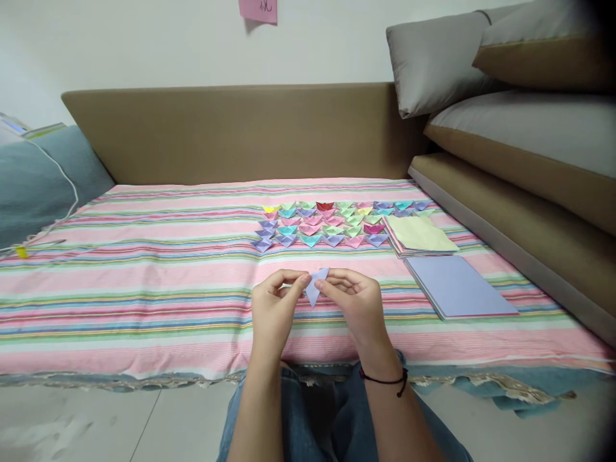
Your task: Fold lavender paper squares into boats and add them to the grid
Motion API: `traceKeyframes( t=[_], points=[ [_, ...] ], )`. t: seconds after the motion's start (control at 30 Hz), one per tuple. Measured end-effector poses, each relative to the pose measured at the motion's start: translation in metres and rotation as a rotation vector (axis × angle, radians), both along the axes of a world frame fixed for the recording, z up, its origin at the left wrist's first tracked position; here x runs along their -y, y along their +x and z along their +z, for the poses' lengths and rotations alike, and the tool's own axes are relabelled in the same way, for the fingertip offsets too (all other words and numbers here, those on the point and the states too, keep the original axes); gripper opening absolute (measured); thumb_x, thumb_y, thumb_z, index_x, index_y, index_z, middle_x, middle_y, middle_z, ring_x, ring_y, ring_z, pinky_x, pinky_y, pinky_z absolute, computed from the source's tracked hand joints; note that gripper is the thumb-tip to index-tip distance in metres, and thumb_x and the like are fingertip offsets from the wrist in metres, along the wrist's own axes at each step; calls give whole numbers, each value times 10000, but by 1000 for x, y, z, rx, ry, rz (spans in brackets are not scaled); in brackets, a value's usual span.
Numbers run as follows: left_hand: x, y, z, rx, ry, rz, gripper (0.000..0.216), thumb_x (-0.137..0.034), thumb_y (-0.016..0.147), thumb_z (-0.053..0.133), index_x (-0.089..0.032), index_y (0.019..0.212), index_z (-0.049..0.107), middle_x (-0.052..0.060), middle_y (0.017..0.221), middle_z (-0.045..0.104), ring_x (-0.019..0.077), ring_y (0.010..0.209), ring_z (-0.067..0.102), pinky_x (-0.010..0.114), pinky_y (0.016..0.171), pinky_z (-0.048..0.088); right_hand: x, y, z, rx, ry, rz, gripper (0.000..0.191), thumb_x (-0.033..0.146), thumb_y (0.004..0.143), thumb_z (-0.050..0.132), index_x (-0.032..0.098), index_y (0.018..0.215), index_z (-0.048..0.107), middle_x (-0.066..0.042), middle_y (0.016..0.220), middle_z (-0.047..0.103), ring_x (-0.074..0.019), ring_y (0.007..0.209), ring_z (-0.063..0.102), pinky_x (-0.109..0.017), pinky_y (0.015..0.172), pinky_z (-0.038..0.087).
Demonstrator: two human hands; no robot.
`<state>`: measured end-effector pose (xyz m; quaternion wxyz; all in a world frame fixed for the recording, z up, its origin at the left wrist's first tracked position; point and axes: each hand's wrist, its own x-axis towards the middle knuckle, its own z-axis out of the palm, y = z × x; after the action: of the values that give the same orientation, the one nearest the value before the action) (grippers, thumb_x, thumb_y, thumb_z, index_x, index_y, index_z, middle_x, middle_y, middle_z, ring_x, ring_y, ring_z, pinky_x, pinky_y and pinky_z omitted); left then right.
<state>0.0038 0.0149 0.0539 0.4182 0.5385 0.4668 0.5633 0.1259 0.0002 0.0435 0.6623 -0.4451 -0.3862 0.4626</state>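
Fingers of the left hand [274, 307] close in a pinch on the left side of a small lilac paper [314, 296], held above the striped cloth [144, 276]. Beyond it sit rows of folded paper shapes [310, 229]. The right hand's [360, 300] fingers pinch its other side, thumb across the face. Folding or shaping seems underway; the next move probably calls for steady opposing grips. Rightmost lie a yellow-topped stack [421, 233] and a lilac-topped stack [462, 287].

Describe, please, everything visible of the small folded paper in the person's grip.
The folded paper is pale lilac, thin and matte-looking, with straight edges and sharp corners. One point aims down, another up to the right. It is pinched in the left grip and the right grip, the right thumb overlapping its face, with the striped cloth behind. The grips hide the rest.
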Motion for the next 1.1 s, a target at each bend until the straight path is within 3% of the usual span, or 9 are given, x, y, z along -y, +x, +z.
traceKeyframes(
  t=[0.33,0.57,0.7,0.9,1.1],
  points=[
    [0,-3,3,20,-13,-107,137,-279,720,677,-144,719,654,20,703,630,99,575,540,213,528,472,-3,0,-2,-63,-5,70,144,192,579,771,161,673,666,9,613,665,-123,566,611,-244,575,519],
    [1,2,4,40,13,-183,122,-262,738,652,-160,779,597,1,713,566,109,657,540,189,537,445,-1,0,1,36,21,19,197,267,639,732,161,599,570,38,531,524,-102,521,518,-226,514,448],
    [1,1,2,52,14,-188,141,-245,741,652,-178,845,585,-15,690,551,95,615,532,182,532,437,-1,0,0,53,44,35,174,298,717,667,165,646,581,27,573,535,-104,551,511,-222,525,441],
    [3,0,4,-3,-44,-277,157,-258,736,657,-158,856,675,36,730,647,150,689,607,237,600,498,2,3,3,138,74,-55,193,304,722,651,169,606,579,21,547,526,-114,527,490,-233,499,419],
    [5,-1,6,-31,-90,-289,132,-253,729,669,-154,794,727,70,803,710,187,748,641,266,649,523,3,2,4,157,52,-33,284,336,788,582,176,564,514,42,489,444,-98,473,430,-221,448,371]
  ],
)
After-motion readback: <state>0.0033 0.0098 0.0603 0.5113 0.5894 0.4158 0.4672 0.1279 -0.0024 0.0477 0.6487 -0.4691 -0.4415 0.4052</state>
